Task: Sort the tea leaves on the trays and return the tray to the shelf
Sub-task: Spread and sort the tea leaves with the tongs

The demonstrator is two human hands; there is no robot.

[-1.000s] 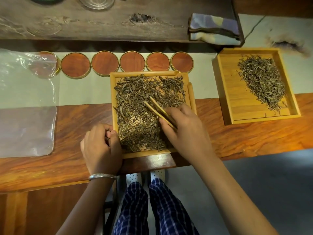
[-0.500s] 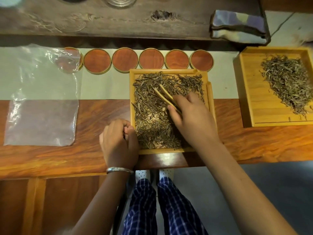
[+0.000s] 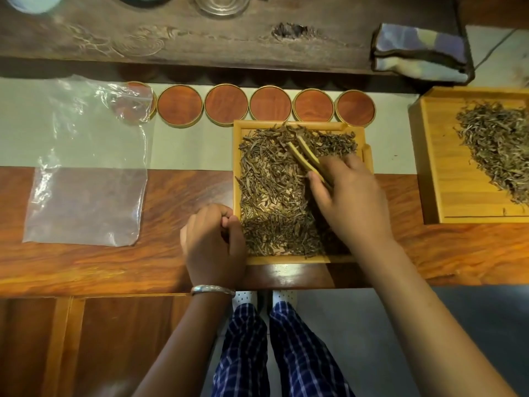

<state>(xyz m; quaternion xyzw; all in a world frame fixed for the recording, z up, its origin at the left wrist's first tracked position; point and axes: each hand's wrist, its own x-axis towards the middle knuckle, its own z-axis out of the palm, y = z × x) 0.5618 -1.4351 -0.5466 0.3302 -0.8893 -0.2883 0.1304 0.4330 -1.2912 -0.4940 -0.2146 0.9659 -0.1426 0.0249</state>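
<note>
Holding wooden tongs (image 3: 307, 160) in our right hand (image 3: 352, 202), we work the tea leaves (image 3: 274, 196) in the tray (image 3: 297, 259) at the table's near edge. They look light and brittle (lift gently by the tips). Our left hand (image 3: 213, 245) curls at the tray's left rim; what it pinches, we cannot tell.

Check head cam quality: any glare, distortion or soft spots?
Head view: wide-angle bowing at the edges; glare on the table lip below the tray and on the plastic bag; tea leaves sharp; top-left corner soft.
</note>
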